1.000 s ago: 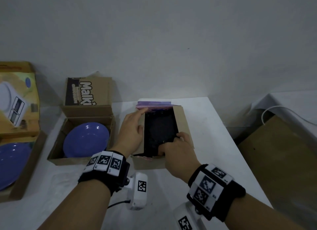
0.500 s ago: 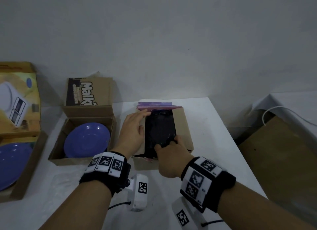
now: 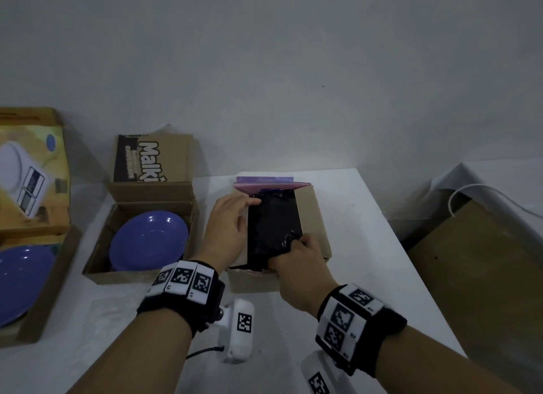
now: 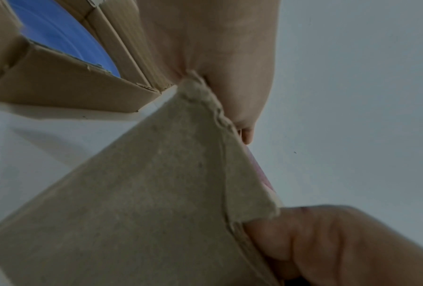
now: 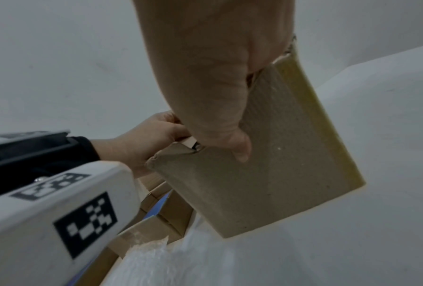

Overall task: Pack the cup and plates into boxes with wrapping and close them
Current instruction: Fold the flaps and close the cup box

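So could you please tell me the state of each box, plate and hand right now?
Middle box: open, dark wrapping inside.
Malki box: open, lid up, plate inside, unwrapped.
Far-left box: open.
Left hand: on box's left flap.
Right hand: pinching the wrapping.

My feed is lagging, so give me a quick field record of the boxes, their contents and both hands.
middle brown cardboard box: open, dark crinkly wrapping inside
left hand: resting on that box's left flap
right hand: fingers in the wrapping at the near edge
small cardboard box: open, blue plate unwrapped
large printed box: open, second blue plate
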Motion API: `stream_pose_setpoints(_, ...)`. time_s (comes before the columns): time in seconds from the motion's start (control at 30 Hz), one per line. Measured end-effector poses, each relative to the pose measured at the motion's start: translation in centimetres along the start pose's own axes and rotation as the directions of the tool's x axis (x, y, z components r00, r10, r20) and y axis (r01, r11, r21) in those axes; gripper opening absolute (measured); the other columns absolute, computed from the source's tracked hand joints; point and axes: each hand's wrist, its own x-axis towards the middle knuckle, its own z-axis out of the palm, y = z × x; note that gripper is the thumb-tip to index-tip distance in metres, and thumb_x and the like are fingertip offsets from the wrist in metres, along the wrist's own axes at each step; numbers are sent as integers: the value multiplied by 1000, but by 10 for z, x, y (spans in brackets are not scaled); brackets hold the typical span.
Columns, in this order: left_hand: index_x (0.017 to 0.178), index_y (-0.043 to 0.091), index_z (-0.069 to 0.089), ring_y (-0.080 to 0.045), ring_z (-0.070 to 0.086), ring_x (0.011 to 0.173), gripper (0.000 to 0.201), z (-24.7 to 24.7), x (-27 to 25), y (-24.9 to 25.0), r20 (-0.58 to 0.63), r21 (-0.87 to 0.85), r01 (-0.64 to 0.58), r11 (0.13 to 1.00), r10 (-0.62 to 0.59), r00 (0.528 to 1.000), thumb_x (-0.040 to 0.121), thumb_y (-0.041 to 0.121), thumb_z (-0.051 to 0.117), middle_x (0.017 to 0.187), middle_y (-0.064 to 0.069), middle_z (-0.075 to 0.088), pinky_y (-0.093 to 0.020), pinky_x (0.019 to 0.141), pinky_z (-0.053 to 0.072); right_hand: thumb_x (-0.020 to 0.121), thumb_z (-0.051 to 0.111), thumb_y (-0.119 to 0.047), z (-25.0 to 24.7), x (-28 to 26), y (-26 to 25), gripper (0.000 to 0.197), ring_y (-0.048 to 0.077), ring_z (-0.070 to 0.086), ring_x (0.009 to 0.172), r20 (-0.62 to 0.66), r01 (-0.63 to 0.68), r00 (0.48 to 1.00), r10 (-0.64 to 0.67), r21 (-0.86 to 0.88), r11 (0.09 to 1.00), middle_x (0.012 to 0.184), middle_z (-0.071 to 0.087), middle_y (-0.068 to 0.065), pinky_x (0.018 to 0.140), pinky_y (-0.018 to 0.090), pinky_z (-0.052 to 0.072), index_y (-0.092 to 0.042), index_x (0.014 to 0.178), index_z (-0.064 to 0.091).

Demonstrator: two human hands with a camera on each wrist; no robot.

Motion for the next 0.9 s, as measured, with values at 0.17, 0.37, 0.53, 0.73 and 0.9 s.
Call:
stream_pose_setpoints(0.17, 114, 15, 64, -19, 44, 120, 51, 0, 0, 3, -12, -14, -20, 1000, 20, 1000, 79, -16, 44, 113, 4, 51, -20, 105, 27, 74, 51, -4, -3, 2, 2, 20, 24, 57, 86, -77, -44, 995, 60, 194, 980, 84, 66, -2, 87, 36, 30, -24, 77, 54)
stream_pose_setpoints(0.37, 114, 14, 65, -18, 43, 120, 51, 0, 1, 2, -15, -16, -13, 1000, 13, 1000, 77, -16, 45, 112, 6, 52, -13, 103, 23, 81, 53, -17, -24, 6, 8, 20, 26, 53, 71, -31, 40, 999, -34, 238, 970, 76, 51, -2, 84, 31, 31, -20, 89, 35)
stream_pose_setpoints(0.53, 115, 17, 63, -11, 41, 119, 53, -1, 0, 3, -7, -27, 13, 1000, -13, 1000, 77, -15, 45, 116, 1, 54, -16, 103, 26, 76, 62, -22, -40, 1, 16, 32, 19, 53, 71, 84, 4, 995, -54, 508, 861, 80, 56, -2, 68, 28, 36, -19, 98, 40)
stream_pose_setpoints(0.73, 130, 21, 49, -13, 41, 126, 55, -5, 5, -7, -75, -143, 64, 988, -75, 994, 80, -3, 51, 132, 5, 48, -32, 108, 32, 83, 67, -20, -41, 0, 45, 18, 11, 58, 65, -87, -29, 988, 130, 716, 697, 81, 63, -4, 63, 26, 48, -26, 87, 50)
stream_pose_setpoints(0.9, 144, 18, 30, -21, 37, 134, 57, -11, 33, -13, 80, -336, 530, 778, -537, 840, 93, 15, 54, 147, -5, 37, -34, 108, 33, 75, 73, -33, -25, 5, 63, 38, 17, 53, 82, -30, -324, 905, 424, 597, 734, 94, 47, -4, 71, 31, 46, -26, 96, 43)
